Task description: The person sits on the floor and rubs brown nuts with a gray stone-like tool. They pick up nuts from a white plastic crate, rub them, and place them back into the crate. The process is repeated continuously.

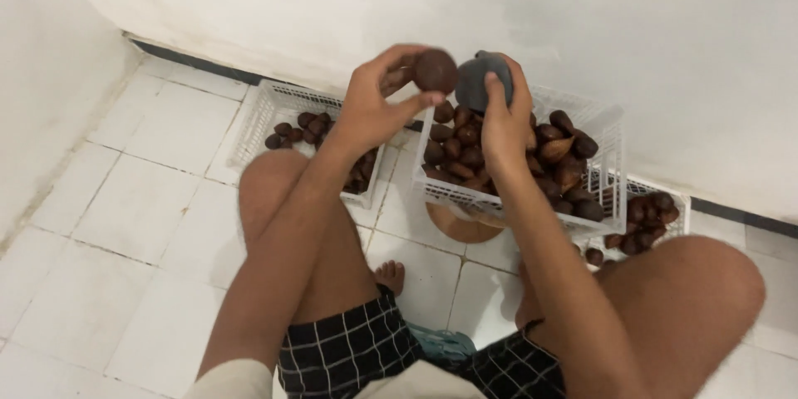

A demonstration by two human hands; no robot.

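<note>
Brown fruit (435,71) pinched in raised left hand (374,108).

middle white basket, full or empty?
Nearly full. The middle white basket holds a heap of brown scaly fruits reaching close to its rim; the right hand hides part of the pile.

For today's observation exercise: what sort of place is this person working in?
Probably a plain room in a home: white tiled floor, bare white wall, and white plastic baskets of brown scaly fruit set on the floor.
</note>
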